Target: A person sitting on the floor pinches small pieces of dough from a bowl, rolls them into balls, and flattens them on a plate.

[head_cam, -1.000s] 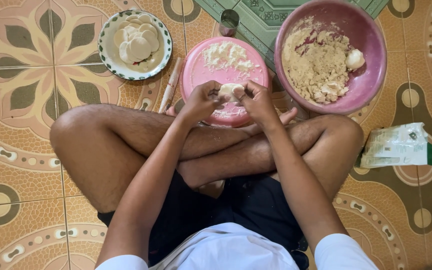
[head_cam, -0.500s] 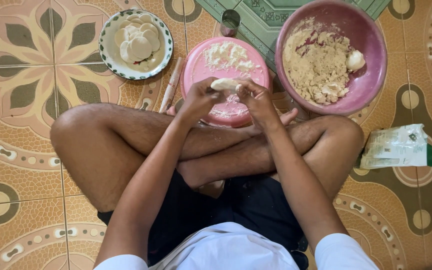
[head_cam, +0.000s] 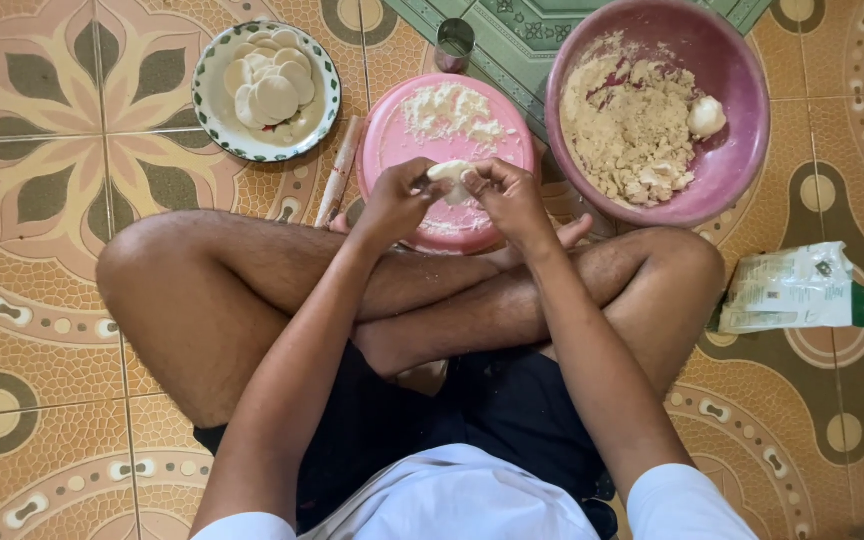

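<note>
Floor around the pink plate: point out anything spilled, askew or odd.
Nothing looks spilled on the tiles. The flour pile sits on the pink plate, the crumbly mix stays inside the pink bowl, and the dough discs are stacked on the patterned plate. Only the packet lies crumpled and tilted by the knee.

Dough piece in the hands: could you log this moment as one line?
left hand: pinching dough piece | right hand: pinching same piece | below: pink floured plate | right: pink bowl of crumbly filling
</note>
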